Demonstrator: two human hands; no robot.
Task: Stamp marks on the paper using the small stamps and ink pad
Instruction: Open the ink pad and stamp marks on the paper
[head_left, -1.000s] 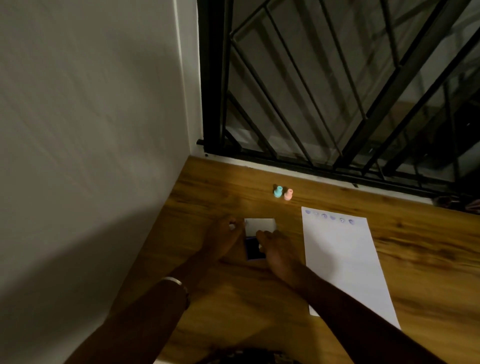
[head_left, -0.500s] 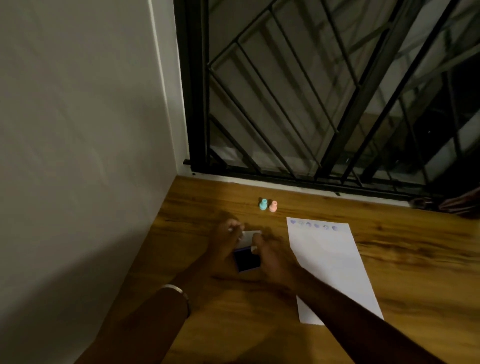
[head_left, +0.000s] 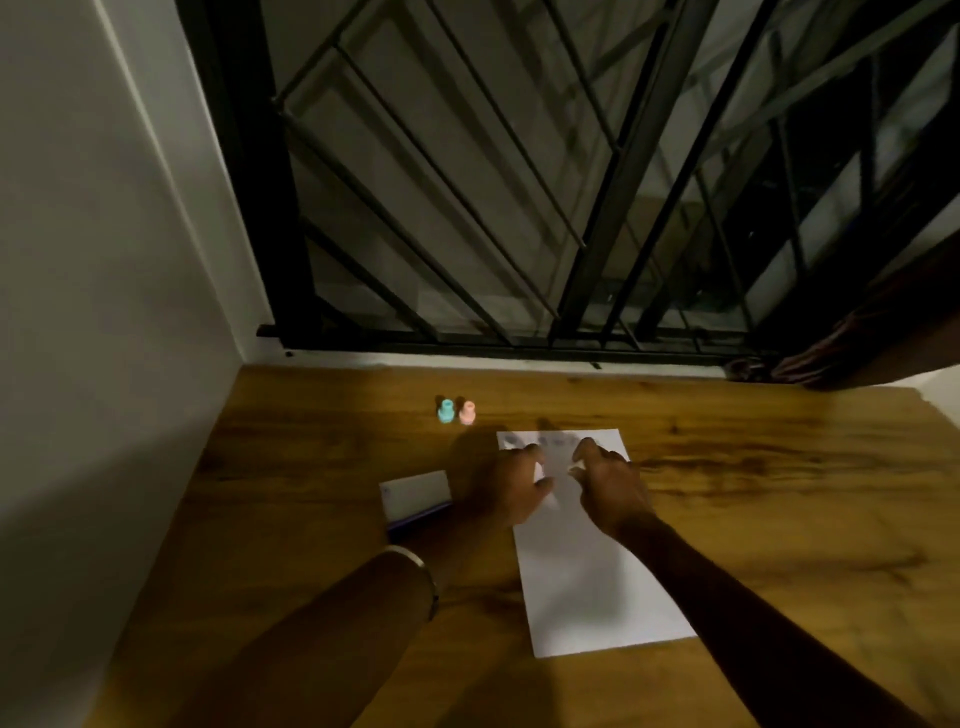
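The white paper (head_left: 587, 577) lies on the wooden table (head_left: 311, 467), with a row of blurred stamped marks along its top edge. Both hands hover over that top end. My left hand (head_left: 511, 491) is curled with something small and pale, apparently a small stamp (head_left: 538, 471), between thumb and fingers. My right hand (head_left: 608, 488) is just right of it, fingers bent and apart, nothing visible in it. The ink pad (head_left: 415, 499), white lid over a purple base, sits left of my left hand. A teal stamp (head_left: 445, 410) and a pink stamp (head_left: 467, 412) stand further back.
A white wall (head_left: 104, 260) bounds the table on the left. A black metal window grille (head_left: 519, 208) runs along the back edge. A dark curtain (head_left: 857, 338) hangs at the back right. A bangle (head_left: 415, 566) is on my left wrist.
The ink pad's lid went from raised to down over the base. Both hands left the pad and moved right, over the top of the paper. The view shifted.
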